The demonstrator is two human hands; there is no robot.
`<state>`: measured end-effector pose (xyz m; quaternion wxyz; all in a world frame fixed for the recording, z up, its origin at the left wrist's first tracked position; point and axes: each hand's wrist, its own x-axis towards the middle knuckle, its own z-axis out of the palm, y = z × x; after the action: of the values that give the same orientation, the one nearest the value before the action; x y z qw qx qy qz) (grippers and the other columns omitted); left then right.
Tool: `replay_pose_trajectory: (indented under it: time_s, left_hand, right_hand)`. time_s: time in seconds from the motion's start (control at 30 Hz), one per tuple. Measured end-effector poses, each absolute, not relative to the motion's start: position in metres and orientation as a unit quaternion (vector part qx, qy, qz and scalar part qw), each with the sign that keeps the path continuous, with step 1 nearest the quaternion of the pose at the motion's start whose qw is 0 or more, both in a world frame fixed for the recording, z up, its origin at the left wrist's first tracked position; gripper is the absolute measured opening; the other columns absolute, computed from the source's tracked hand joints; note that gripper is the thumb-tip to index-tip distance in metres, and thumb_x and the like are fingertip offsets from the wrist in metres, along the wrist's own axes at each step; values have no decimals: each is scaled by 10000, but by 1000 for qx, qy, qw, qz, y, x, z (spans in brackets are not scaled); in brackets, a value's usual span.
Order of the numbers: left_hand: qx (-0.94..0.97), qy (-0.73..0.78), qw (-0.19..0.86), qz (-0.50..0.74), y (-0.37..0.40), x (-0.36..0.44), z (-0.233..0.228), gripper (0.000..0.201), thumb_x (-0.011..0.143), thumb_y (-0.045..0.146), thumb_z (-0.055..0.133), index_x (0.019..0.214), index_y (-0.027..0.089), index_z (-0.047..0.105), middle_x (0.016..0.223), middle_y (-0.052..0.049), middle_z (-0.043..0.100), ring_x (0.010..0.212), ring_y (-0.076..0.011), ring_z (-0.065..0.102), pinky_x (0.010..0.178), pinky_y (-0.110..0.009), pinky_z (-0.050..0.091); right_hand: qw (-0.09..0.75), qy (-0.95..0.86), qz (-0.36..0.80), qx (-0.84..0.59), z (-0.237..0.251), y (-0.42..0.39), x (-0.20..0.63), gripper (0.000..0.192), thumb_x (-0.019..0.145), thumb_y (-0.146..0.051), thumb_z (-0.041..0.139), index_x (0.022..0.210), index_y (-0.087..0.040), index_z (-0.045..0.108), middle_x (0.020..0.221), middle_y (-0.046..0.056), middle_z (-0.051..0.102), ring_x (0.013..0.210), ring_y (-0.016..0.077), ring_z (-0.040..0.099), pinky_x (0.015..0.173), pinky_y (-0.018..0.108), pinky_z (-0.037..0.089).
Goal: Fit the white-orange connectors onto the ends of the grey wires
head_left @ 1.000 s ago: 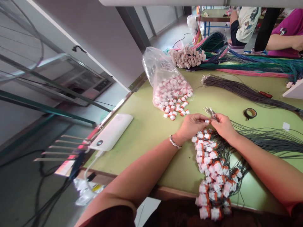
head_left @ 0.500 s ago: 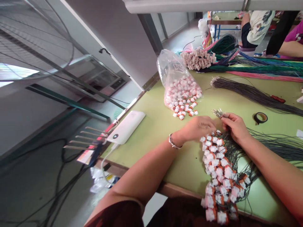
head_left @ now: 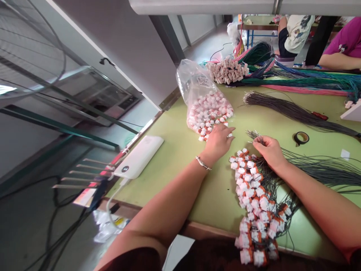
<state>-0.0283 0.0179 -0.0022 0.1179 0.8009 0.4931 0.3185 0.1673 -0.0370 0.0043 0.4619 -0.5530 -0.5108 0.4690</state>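
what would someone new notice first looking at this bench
The long heap of white-and-orange connectors on dark wires, running down the green table toward its near edge. The right hand pinches wire ends just above it. The left hand reaches to loose connectors spilling from a clear plastic bag farther back.

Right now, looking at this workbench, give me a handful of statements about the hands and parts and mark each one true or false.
1. The left hand reaches the loose connectors spilling from the clear plastic bag. True.
2. The right hand is closed on a roll of tape. False: it pinches the ends of thin dark wires; the tape roll lies apart on the table.
3. A string of wired connectors lies between the two forearms. True.
4. The white power bank sits inside the bag. False: it lies near the table's left edge.
5. The left wrist wears a bracelet. True.
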Motion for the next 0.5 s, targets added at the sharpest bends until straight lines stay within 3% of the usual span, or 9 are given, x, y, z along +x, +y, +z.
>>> replay_pose_trajectory:
  time_s: [0.07, 0.13, 0.27, 0.5]
  left_hand:
    - [754, 498, 199, 380, 10, -23, 4, 188, 762, 225, 640, 930, 180, 712, 843, -75, 634, 801, -201, 571, 739, -348, 478]
    - [679, 496, 352, 410, 2, -17, 9, 152, 747, 284, 678, 843, 168, 700, 734, -46, 631, 641, -145, 568, 606, -290, 479]
    - [498, 446, 644, 372, -11, -7, 14, 289, 706, 388, 743, 783, 120, 666, 580, -12, 617, 434, -67, 508, 441, -207, 417]
    - [353, 404, 750, 387, -12, -1, 12, 226, 740, 303, 747, 769, 91, 677, 635, -31, 655, 511, -66, 587, 499, -174, 481]
  right_hand:
    - [462, -515, 462, -555, 5, -37, 167, 201, 668, -368, 601, 636, -174, 560, 551, -44, 452, 529, 91, 361, 514, 238, 310]
    - [461, -519, 455, -558, 6, -38, 167, 191, 664, -363, 593, 637, -178, 559, 554, -42, 452, 532, 95, 366, 514, 238, 314]
    - [460, -530, 437, -563, 8, -41, 167, 162, 670, -341, 567, 627, -187, 542, 542, -46, 429, 521, 96, 356, 496, 235, 298]
    - [455, -559, 409, -560, 12, -45, 164, 144, 688, -309, 540, 602, -197, 515, 521, -44, 432, 514, 104, 370, 504, 240, 322]
